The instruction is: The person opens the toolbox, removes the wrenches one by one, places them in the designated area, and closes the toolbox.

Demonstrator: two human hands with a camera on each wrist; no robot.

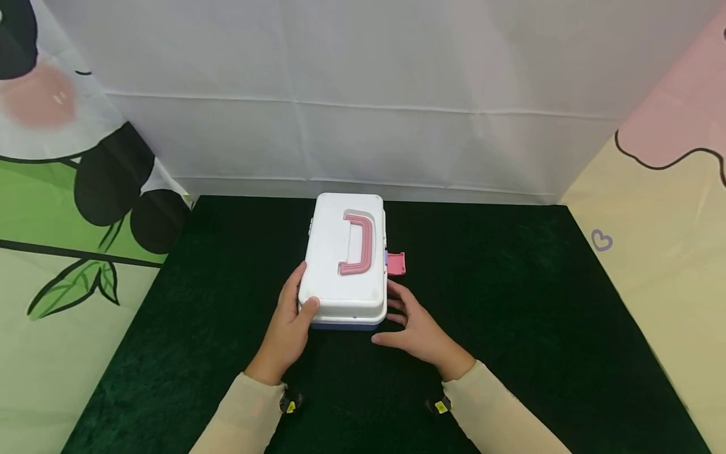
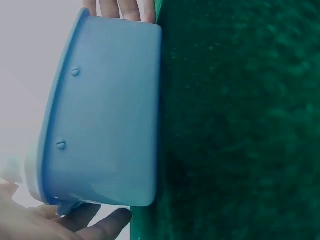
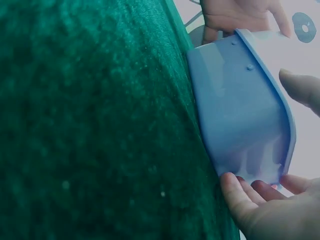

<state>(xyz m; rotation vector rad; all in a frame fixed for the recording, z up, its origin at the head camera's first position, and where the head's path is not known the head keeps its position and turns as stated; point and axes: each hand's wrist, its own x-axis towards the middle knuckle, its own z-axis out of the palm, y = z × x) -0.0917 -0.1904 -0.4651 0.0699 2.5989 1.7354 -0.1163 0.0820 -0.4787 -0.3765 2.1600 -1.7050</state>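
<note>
A white-lidded storage box with a blue base sits on the green cloth, its lid down. The pink carrying handle lies folded on the lid. From the right side a pink latch sticks out, flipped away from the lid. My left hand holds the near left corner, thumb over the lid's edge and fingers along the side. With its fingertips against the base's right side, my right hand keeps its thumb spread away from the box.
Dark green cloth covers the table. Behind it hangs a white sheet. Printed fabric stands to the left and to the right.
</note>
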